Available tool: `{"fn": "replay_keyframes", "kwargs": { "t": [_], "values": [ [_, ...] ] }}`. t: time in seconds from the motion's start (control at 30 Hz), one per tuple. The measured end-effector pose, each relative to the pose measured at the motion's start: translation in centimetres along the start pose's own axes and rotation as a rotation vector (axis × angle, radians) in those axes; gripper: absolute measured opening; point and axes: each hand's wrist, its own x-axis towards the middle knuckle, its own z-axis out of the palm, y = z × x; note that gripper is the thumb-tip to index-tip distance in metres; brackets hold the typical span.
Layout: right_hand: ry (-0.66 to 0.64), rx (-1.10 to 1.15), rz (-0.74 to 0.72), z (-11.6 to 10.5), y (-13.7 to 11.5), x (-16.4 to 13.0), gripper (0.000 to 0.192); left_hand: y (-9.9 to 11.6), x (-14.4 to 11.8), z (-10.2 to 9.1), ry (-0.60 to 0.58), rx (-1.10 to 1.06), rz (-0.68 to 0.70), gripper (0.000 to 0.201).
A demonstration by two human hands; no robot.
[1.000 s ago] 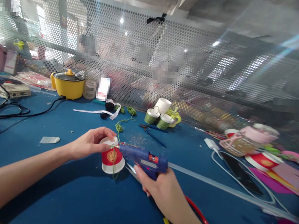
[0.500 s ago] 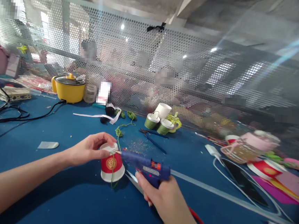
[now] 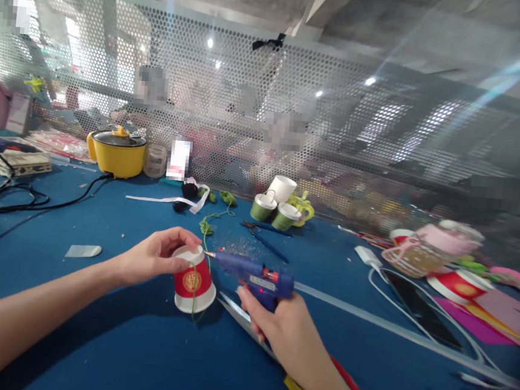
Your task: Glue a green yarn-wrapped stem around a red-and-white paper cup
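Note:
My left hand grips a red and white paper cup that is upside down on the blue table. A strand of green yarn hangs down the cup's side and leads back to a small tangle behind it. In my right hand is a blue hot glue gun with a small red light. Its nozzle points left, close to the cup's upper edge. Below the gun, partly covered by my right hand, lie scissors with metal blades.
Behind are pliers, green-wrapped cups, black and green yarn balls and a yellow electric pot. A phone with a white cable, a jar and another red cup lie right. Black cords run left.
The glue gun's nozzle has shifted from over the cup's side near the yarn to just right of its upper edge. The left hand still holds the cup; the view has moved slightly.

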Motion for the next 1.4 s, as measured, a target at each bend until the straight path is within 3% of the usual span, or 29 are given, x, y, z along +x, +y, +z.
{"fn": "replay_keyframes", "kwargs": {
  "t": [0.8,0.97,1.1,1.23,1.4],
  "values": [
    [0.033,0.006,0.023,0.3,-1.5,-1.4,0.027,0.1,-0.1,0.0,0.004,0.018,0.001,0.024],
    [-0.054,-0.009,0.019,0.4,-1.3,-1.3,0.032,0.1,-0.1,-0.1,-0.002,0.014,0.009,0.023],
    [0.003,0.006,0.009,0.3,-0.9,-1.0,0.029,-0.1,0.0,-0.2,-0.008,0.016,0.011,0.023],
    [-0.053,0.000,0.019,0.1,-0.1,-0.4,0.033,-0.1,0.0,-0.2,-0.014,0.017,0.006,0.024],
    [-0.024,-0.030,-0.005,0.1,0.3,0.2,0.034,-0.2,0.0,-0.2,-0.008,0.013,0.003,0.024]
  ]
}}
